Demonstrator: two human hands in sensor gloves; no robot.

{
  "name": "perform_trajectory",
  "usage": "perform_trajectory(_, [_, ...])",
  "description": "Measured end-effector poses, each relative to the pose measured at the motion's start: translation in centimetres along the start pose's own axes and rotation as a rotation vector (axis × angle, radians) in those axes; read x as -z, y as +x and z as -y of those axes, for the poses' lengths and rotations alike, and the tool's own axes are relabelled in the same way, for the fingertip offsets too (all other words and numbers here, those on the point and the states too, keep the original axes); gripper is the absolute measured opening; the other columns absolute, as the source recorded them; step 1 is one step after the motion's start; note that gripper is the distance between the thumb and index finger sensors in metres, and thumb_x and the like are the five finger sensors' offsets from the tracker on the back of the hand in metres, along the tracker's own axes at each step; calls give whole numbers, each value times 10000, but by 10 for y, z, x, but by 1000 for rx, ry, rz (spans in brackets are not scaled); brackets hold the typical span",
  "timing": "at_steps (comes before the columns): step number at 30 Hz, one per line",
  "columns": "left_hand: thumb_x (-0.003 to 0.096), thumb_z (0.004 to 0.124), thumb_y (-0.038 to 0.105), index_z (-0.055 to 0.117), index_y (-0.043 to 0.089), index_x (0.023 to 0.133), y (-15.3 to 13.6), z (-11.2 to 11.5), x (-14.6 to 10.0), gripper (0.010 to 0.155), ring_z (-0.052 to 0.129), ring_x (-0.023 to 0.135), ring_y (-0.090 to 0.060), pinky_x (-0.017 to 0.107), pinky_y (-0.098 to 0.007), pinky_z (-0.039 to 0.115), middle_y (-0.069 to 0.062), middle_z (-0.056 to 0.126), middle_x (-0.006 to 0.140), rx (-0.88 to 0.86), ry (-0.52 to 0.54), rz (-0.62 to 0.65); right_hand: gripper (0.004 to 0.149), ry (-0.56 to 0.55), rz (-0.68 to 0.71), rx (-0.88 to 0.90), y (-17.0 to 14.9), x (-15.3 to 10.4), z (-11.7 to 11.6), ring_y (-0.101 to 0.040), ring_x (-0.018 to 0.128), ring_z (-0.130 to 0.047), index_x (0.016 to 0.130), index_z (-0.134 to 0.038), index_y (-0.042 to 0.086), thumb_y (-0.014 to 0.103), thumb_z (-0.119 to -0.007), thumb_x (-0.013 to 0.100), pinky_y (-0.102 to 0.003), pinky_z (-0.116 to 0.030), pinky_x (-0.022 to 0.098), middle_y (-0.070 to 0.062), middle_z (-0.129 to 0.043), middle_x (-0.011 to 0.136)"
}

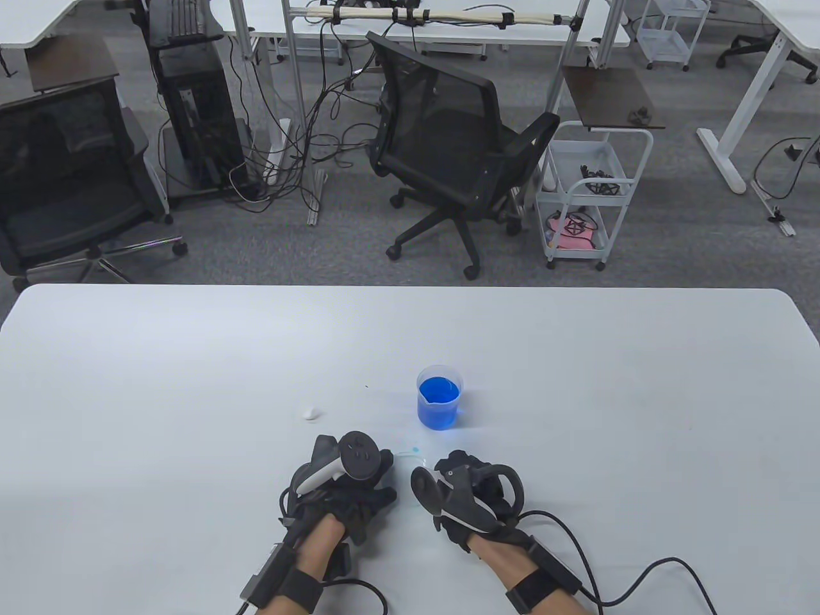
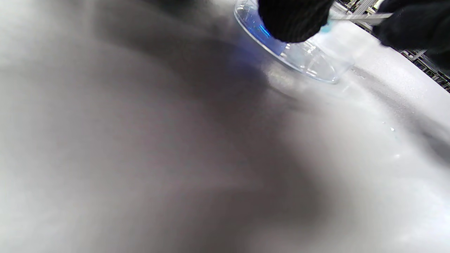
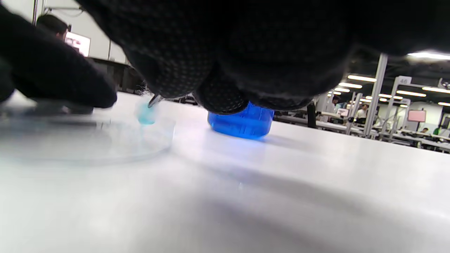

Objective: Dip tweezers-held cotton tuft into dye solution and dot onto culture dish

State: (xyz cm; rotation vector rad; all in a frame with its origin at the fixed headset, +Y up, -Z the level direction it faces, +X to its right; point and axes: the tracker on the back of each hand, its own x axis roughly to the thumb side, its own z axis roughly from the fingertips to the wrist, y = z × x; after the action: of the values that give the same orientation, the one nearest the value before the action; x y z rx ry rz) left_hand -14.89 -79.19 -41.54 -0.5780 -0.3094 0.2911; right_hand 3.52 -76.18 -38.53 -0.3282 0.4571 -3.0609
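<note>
A clear beaker of blue dye (image 1: 439, 397) stands mid-table; it also shows in the right wrist view (image 3: 242, 124). A clear culture dish (image 1: 410, 462) lies between my hands, and shows in both wrist views (image 2: 313, 61) (image 3: 88, 140). My right hand (image 1: 448, 471) pinches metal tweezers (image 2: 362, 15) whose tips (image 3: 153, 101) hold a blue-stained cotton tuft (image 3: 146, 114) down at the dish. My left hand (image 1: 378, 477) holds the dish at its left rim, and one finger (image 2: 291, 17) rests on the edge.
A spare white cotton tuft (image 1: 311, 413) lies on the white table (image 1: 192, 384), left of the beaker. Glove cables trail from both wrists toward the near edge. An office chair (image 1: 448, 147) and a cart (image 1: 586, 192) stand beyond the far edge.
</note>
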Motion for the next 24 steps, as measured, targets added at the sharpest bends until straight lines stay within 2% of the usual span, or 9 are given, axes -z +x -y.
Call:
perform_trajectory(6, [620,661,456,261,278,1155,0,0,0,692,124,1046,-555,659,-776,177,-254,125,1220,-3,-3,-1,404,-73,-11,78,-7,-11,25,-163,183,-994,510,-1064,17,294,-917,255,-327,-905,75,-233,-1031,515])
perform_trajectory(8, [620,660,456,260,278,1156,0,-1,0,692,124,1046,-555,658,-776,178,-252,125,1220,-3,-3,-1,406,-62,-1,82,-5,-13,23,-164,183,-994,511,-1063,16,294,-917,255,-327,-905,76,-233,-1031,515])
perform_trajectory(17, [620,661,457,259,278,1156,-1,-1,0,693,123,1046,-554,658,-776,178,-252,124,1220,-5,-3,-1,405,54,72,4,14,-14,-13,-162,185,-995,511,-1064,16,294,-917,255,-326,-906,77,-231,-1033,514])
perform_trajectory(24, [620,661,457,259,279,1156,-1,-2,1,694,122,1047,-553,658,-777,177,-252,124,1221,-4,-2,-1,405,41,49,29,10,-12,-8,-162,185,-995,510,-1064,17,296,-917,255,-326,-906,78,-230,-1033,516])
